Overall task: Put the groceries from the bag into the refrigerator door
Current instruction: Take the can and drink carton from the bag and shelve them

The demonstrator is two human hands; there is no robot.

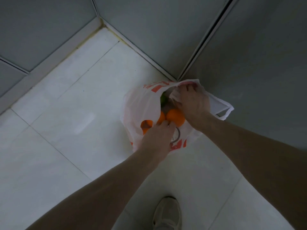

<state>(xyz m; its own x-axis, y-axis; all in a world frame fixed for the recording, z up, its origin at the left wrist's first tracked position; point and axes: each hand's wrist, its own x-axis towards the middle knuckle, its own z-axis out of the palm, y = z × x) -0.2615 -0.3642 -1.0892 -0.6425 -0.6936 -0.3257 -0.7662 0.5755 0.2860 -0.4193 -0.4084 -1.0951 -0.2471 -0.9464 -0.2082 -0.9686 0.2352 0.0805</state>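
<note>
The plastic bag (141,103) sits on the floor near the grey door. Its far rim is pinched by the right hand (193,103); an orange (176,117) is reached by the left hand (157,135), grip unclear. Unloading is judged begun; lifting fruit comes next.

1. Bag (141,103): thin white plastic film with red-orange print, crinkled, semi-translucent.
2. Oranges (176,117): smooth, faintly glossy orange peel.
3. Floor (83,113): white glazed tile, glossy, with thin grout lines.
4. Cabinet panels (149,22): flat grey surface, smooth, matt.
5. Shoe (167,214): pale fabric-like upper, matt.
</note>
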